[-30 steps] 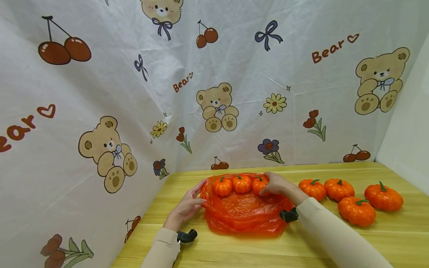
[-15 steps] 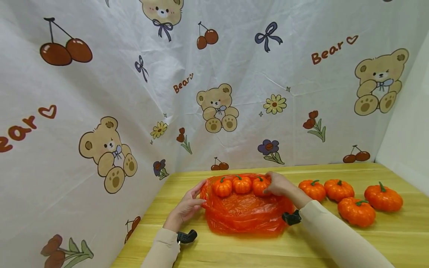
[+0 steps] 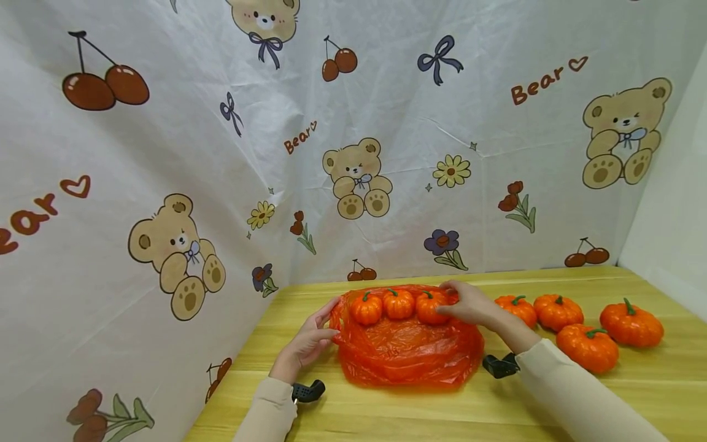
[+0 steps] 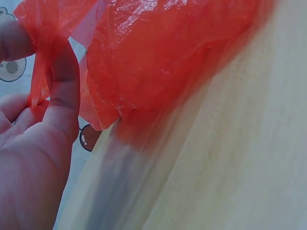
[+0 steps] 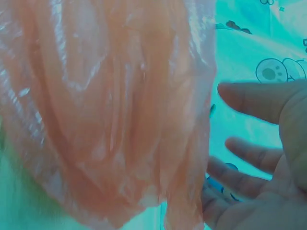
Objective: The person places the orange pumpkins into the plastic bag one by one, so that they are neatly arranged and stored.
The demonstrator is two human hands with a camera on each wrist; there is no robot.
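A red plastic bag (image 3: 409, 362) lies spread on the table with its mouth facing up. Three small orange toy pumpkins with green stems sit in a row at its back: a left pumpkin (image 3: 367, 309), a middle pumpkin (image 3: 399, 305) and a right pumpkin (image 3: 429, 310). My left hand (image 3: 309, 341) holds the bag's left edge; in the left wrist view a strip of the plastic (image 4: 45, 57) runs between thumb and fingers. Beside the right pumpkin is my right hand (image 3: 469, 305), its thumb and fingers (image 5: 254, 100) spread apart at the bag's side, nothing gripped.
Several more pumpkins stand on the wooden table (image 3: 397, 417) to the right, among them a front one (image 3: 587, 348) and a far-right one (image 3: 632, 325). A white cloth (image 3: 414, 202) printed with bears hangs behind and at the left.
My right hand has let go of the right pumpkin and drawn back to the right, its fingers opening. The left hand and the bag stay in place.
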